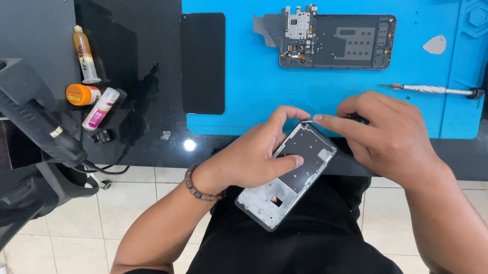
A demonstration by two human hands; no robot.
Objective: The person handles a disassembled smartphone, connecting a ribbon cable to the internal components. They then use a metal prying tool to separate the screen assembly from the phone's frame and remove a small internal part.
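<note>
Left hand [254,156] held silver phone mid-frame [288,176] over lap; right hand [387,134] pinched at its far corner. Step: working corner part; next needed steady fingertip pull.

The phone frame [288,176] at lower centre looks like matt grey metal with a darker inner plate. The work mat [246,72] across the upper frame is smooth blue rubber or silicone, the desk [146,144] glossy black. The bracelet [196,188] has brown wood-like beads.
</note>
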